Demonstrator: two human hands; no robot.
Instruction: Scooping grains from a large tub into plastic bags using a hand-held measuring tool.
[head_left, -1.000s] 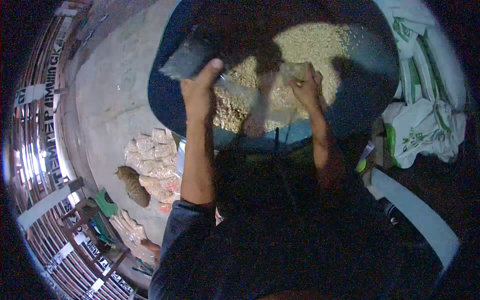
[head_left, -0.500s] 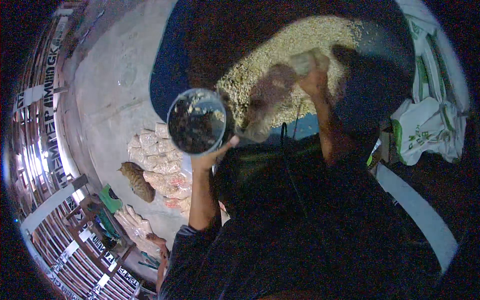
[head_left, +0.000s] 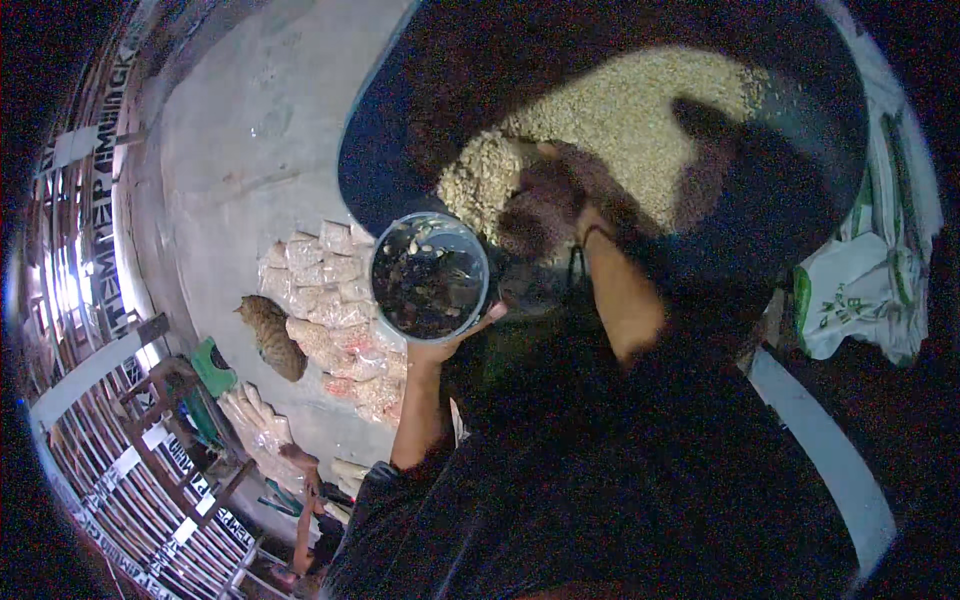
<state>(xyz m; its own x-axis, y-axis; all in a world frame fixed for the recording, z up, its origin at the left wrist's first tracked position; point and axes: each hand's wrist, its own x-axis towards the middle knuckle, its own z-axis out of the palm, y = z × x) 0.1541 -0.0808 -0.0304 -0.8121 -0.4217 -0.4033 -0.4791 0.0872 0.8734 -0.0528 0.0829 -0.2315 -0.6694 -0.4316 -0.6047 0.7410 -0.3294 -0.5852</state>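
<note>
My left hand (head_left: 430,345) is closed round a clear round plastic container (head_left: 429,274), rim up, with a few pale bits inside over a dark bottom. It is held at the near left edge of a large dark tub (head_left: 385,120), which has a broad heap of pale grains or split beans (head_left: 630,100) in it. My right hand (head_left: 568,180) is down in the tub at the middle of the heap, to the right of and beyond the container. Its fingers and whatever they hold are lost in shadow and blur.
On the floor (head_left: 260,140) at left lie several packed clear bags (head_left: 315,280), a brown striped cat (head_left: 270,340) and a green plastic object (head_left: 210,365). A co-worker's arm (head_left: 305,520) shows at lower left beside a slatted wall (head_left: 90,440). White sacks (head_left: 850,300) are at right.
My left hand has turned the container rim up and brought it down toward me. My right hand has moved leftward into the grain. The view has shifted slightly.
</note>
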